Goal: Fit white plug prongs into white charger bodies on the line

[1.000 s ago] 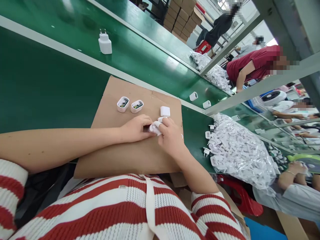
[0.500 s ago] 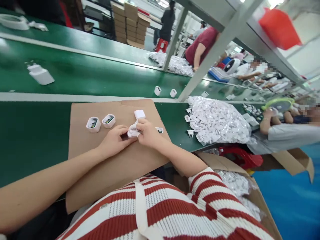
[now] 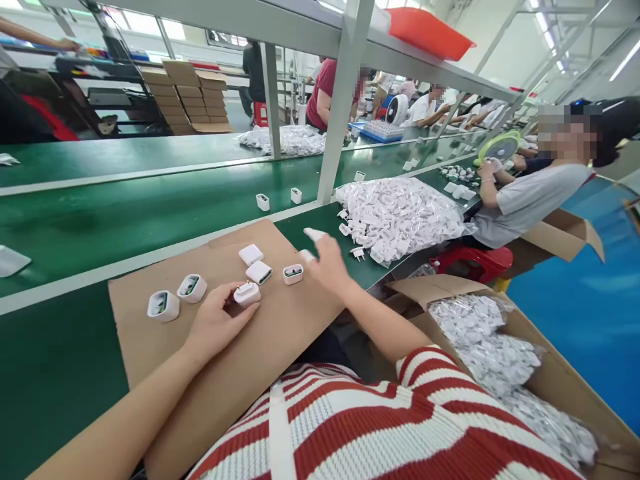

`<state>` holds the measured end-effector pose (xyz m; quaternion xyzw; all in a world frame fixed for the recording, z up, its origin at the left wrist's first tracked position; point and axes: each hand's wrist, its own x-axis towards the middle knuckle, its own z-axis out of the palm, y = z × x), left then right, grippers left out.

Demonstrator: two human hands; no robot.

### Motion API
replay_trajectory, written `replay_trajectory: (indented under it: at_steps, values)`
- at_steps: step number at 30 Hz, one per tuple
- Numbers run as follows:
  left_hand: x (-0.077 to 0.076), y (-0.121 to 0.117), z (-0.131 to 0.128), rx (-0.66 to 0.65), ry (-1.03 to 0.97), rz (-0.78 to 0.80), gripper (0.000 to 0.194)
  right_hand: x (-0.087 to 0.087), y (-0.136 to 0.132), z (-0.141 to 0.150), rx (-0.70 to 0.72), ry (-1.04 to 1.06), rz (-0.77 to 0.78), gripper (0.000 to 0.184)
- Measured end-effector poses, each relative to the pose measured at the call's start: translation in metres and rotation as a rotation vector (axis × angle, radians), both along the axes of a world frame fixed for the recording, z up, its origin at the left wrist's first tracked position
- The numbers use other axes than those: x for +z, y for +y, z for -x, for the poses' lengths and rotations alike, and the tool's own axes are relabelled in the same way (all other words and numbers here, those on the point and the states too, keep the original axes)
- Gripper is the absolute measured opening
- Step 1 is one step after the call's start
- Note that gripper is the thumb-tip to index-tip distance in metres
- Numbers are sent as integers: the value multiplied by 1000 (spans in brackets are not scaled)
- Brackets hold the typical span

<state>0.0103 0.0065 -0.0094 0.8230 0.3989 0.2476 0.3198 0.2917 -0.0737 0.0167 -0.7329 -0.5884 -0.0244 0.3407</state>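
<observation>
Right hand (image 3: 327, 263) off, left hand (image 3: 215, 323) holding

The right, fingers spread, has moved out over the right edge of the cardboard (image 3: 225, 387), so the left alone grips the white charger piece (image 3: 247, 295) near mid-board. Green benchtop (image 3: 295, 230) separates it from the bagged parts (image 3: 400, 213); white casings (image 3: 167, 312) sit nearer the far edge.

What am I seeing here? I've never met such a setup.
No robot here: these are a person's own hands, seen by a camera worn on the head, looking forward and down. The left hand holds a white charger piece over a cardboard sheet on a green table. Five other white pieces rest on the sheet, some open with parts showing inside. The right hand, with white-tipped fingers, is open, seems to hold nothing and is near a clear bag of small white parts.
</observation>
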Motion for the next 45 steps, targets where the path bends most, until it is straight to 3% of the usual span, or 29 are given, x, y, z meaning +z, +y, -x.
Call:
replay_trajectory:
  at_steps: [3,5,10,15,19,24,29,32,36,38,41,43,45]
  values:
    - [-3,4,1,-32,2,-22,46,-13,-10,-66,-452,-153,352,51]
    - [-5,7,2,-51,12,-50,42,-17,-11,-101,-585,-165,460,53]
    - [-6,10,3,-78,19,-75,38,-3,14,-160,-699,-133,540,64]
    - [1,4,5,-106,14,-41,38,15,47,-197,-705,-95,648,83]
    - [3,2,5,-118,7,-40,36,12,51,-195,-661,-144,693,85]
    - [3,2,4,-131,-1,-55,33,2,30,-165,-440,-307,650,69]
    - [4,2,3,-145,-37,-56,28,16,19,-140,-294,-335,671,47]
    - [3,1,3,-147,-44,-48,29,30,31,-130,-291,-339,638,33]
    - [5,-7,1,-115,-66,-41,28,35,68,-119,-333,-326,580,36]
    - [14,-15,-1,-101,-89,-59,27,29,87,-116,-352,-301,570,39]
    - [41,-19,-5,-93,-130,-128,27,16,109,-120,-375,-213,609,44]
    - [63,-7,-7,-38,-141,-178,28,7,117,-125,-377,-147,636,43]
    - [80,22,-7,90,-109,-200,31,2,118,-130,-367,-104,638,43]
